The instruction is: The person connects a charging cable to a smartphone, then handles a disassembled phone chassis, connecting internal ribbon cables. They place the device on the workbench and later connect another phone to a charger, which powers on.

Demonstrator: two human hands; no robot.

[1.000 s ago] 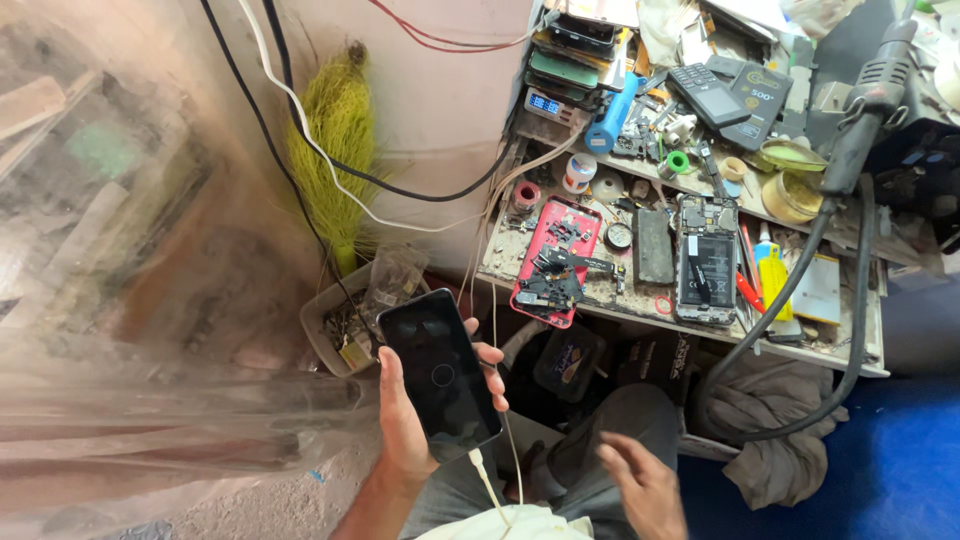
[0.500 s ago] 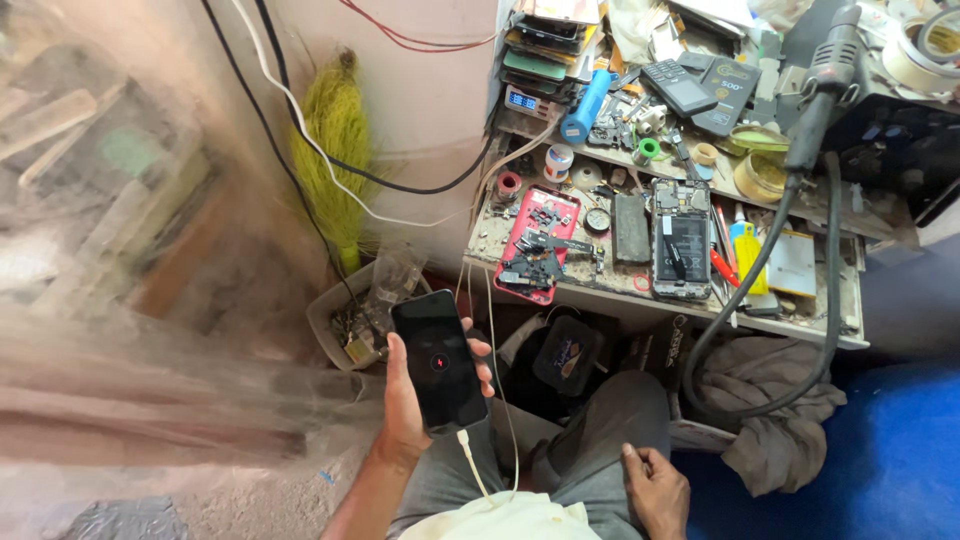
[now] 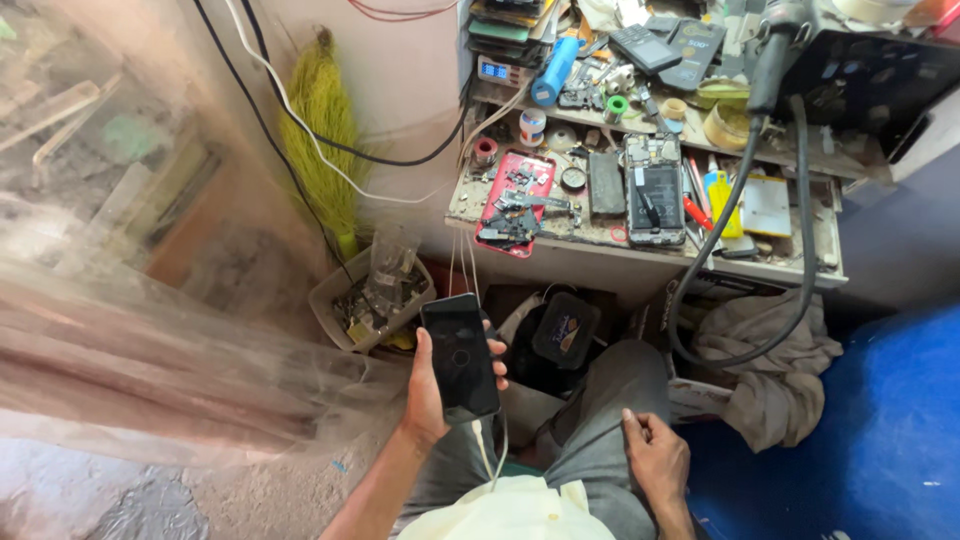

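Left hand (image 3: 432, 385) is gripping the black slab phone (image 3: 460, 356), fingers wrapped round its edges; its screen has gone dark (white cable attached), near the cluttered bench (image 3: 640, 255). Right hand (image 3: 655, 462), fingers curled, is resting on the knee.

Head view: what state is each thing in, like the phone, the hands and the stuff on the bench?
Left hand: gripping the black phone, screen up.
Black phone: screen dark, white cable plugged into its bottom end.
Right hand: empty, resting on the knee.
Red phone case: lying flat on the bench, small parts piled on it.
Opened phone: back off, insides showing.
Grey bin: full of scrap.
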